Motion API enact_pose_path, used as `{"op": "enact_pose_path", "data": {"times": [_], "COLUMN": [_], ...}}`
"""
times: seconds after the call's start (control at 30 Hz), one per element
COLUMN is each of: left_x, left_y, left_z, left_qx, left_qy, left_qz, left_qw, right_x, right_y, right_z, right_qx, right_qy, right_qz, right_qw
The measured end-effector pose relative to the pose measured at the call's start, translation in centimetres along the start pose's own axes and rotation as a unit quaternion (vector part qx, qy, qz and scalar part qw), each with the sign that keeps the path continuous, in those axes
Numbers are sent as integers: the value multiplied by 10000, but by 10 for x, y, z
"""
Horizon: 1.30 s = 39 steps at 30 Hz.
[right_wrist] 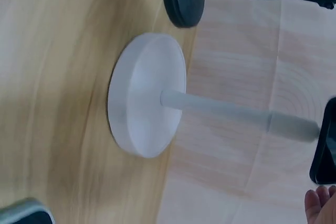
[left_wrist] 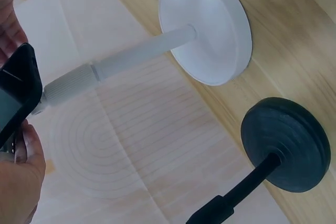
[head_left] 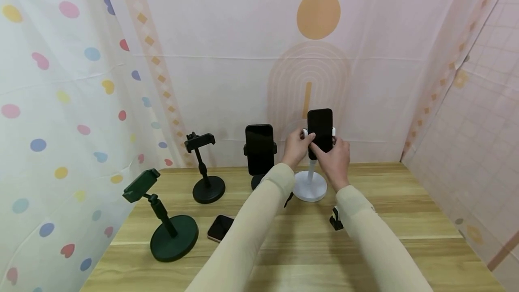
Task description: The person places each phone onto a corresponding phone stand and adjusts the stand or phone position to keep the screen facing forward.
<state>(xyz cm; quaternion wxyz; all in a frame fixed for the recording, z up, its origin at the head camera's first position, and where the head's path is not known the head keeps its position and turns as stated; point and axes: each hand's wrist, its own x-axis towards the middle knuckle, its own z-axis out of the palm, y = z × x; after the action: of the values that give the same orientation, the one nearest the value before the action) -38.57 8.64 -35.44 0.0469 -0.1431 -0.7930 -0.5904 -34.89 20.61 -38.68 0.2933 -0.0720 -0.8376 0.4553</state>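
Note:
A black phone [head_left: 320, 127] stands upright at the top of a white phone stand [head_left: 310, 187], level with the white clamp ends that show at its two sides. My left hand [head_left: 297, 148] grips the phone's left side and the clamp there, thumb across the front. From the lower right, my right hand [head_left: 335, 161] holds the phone with its thumb on the front face. The fingers behind the phone are mostly hidden. In the left wrist view, the white post [left_wrist: 131, 56] runs from the round base up to the phone's lower end.
Left of the white stand, a black stand holds another phone [head_left: 259, 150]. Further left are an unloaded black stand [head_left: 208, 189] and a dark green stand [head_left: 174, 238]. A phone [head_left: 220, 227] lies on the wooden table beside my left sleeve. Patterned curtains [head_left: 227, 80] hang behind.

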Motion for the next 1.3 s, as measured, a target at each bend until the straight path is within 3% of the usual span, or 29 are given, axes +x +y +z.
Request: {"op": "enact_pose_path", "data": {"times": [0.1, 0.23, 0.37, 1.0, 1.3], "left_x": [1, 3, 3, -2, 0], "left_y": [1, 1, 0, 3, -1], "left_z": [-2, -3, -3, -2, -1], "left_qx": [106, 214, 246, 650, 714], "left_qy": [6, 14, 83, 359, 385], "left_qz": [21, 30, 18, 165, 252], "left_qw": [9999, 9998, 9997, 9971, 9964], "right_x": [10, 23, 29, 31, 32], "right_y": [0, -2, -4, -1, 1], "right_z": [-8, -21, -28, -26, -24], "right_qx": [397, 953, 1008, 1101, 1084], "right_qy": [-220, -901, -1353, -1385, -1292], "right_qz": [-5, 112, 337, 634, 574], "right_qw": [9990, 9913, 9851, 9822, 9840]}}
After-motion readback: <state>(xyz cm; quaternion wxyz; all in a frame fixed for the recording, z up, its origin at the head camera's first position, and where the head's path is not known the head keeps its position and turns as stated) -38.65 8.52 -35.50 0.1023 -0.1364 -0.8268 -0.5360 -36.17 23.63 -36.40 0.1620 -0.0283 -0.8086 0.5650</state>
